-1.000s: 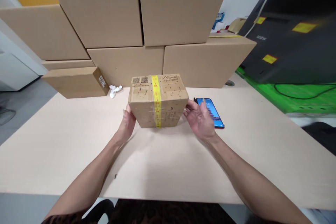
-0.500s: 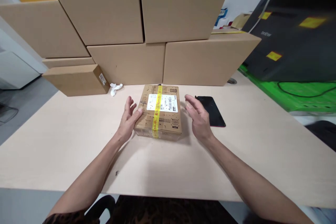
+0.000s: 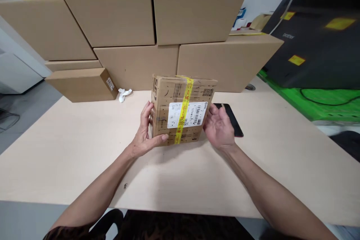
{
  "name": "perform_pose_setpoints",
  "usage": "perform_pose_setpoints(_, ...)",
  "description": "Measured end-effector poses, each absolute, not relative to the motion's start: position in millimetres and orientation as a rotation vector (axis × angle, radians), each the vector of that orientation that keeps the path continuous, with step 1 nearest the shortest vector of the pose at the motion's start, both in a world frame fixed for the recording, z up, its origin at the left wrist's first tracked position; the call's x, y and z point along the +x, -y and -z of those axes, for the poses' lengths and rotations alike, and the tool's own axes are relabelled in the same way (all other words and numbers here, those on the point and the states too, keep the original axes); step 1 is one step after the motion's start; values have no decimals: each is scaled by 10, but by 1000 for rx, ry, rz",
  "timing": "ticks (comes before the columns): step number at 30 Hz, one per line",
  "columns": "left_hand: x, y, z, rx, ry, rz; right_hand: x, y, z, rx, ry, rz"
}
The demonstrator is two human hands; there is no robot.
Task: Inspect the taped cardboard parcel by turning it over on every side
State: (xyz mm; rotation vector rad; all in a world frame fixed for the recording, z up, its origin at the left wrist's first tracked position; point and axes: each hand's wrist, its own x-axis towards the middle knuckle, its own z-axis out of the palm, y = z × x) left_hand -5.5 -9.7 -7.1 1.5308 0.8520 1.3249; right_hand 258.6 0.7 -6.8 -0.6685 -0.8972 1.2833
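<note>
"between the two hands, over the middle of the pale table [image 3: 174, 183], is that where the parcel [image 3: 181, 110] is?"

"yes, tipped up, with its white label [image 3: 195, 114] facing the person and yellow tape [image 3: 185, 103] running across it."

"and the left hand [image 3: 144, 135]?"

"it has hold of the parcel's left side. the thumb lies on the labelled face, low down near the corner, and the other fingers go along the side."

"what about the right hand [image 3: 219, 125]?"

"open, palm up and fingers loosely curled, right at the parcel's other side. some fingertips meet the edge or pass behind it; i can't tell how firmly they touch."

"does the parcel's bottom rest on the table?"

"can't tell from here."

"anything close by?"

"a dark phone [image 3: 233, 120] lies flat just beyond the right hand, partly covered by it. farther back on the left, there's a crumpled white paper [image 3: 123, 94] beside a flat brown box [image 3: 80, 86], and big cartons [image 3: 104, 7] stand stacked behind everything."
</note>
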Motion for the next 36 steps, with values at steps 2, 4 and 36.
perform_pose_setpoints(2, -38, 88, 56, 1447, -869, -1255, 2605, -7, 60, -683, 914, -1316)
perform_pose_setpoints(4, -22, 77, 33, 1303, -847, -1196, 2613, 11, 61, -692, 972, -1300)
perform_pose_setpoints(36, -208, -129, -175, 967, -857, -1565, 2742, 102, 104, -940, 1840, -254)
